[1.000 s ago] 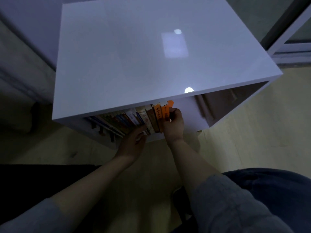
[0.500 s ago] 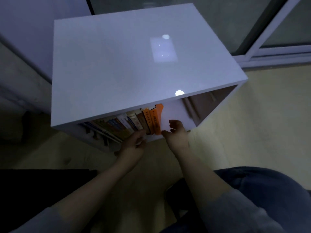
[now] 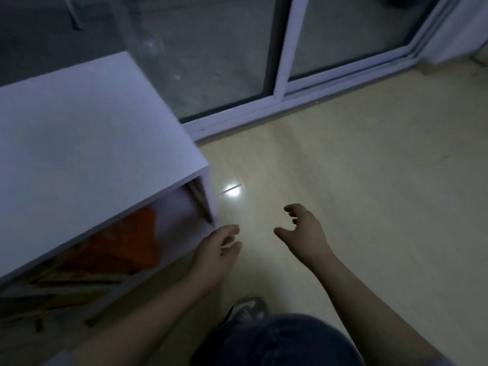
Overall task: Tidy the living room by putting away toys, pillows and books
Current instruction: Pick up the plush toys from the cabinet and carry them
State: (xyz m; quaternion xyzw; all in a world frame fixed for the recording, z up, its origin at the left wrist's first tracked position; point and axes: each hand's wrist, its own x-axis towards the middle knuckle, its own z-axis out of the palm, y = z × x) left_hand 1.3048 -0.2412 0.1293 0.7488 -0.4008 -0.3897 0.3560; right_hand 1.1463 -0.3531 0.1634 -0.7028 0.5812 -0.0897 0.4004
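Note:
A white shelf cabinet (image 3: 87, 159) fills the left of the head view. Inside its open front stands a row of books, the rightmost ones orange (image 3: 124, 244), blurred by motion. My left hand (image 3: 219, 249) hangs just off the cabinet's right front corner, fingers loosely curled, holding nothing. My right hand (image 3: 303, 233) hovers over the pale floor to the right, fingers spread and relaxed, also empty. Neither hand touches the books.
Pale wooden floor (image 3: 369, 194) stretches to the right with a light reflection on it. A sliding glass door with a white frame (image 3: 282, 64) runs along the back. My knee in dark trousers (image 3: 280, 339) and a shoe (image 3: 245, 310) are at the bottom.
Both hands have pulled back from the books and hold nothing. The view has swung right, so the cabinet now sits at the left and the floor and glass door show.

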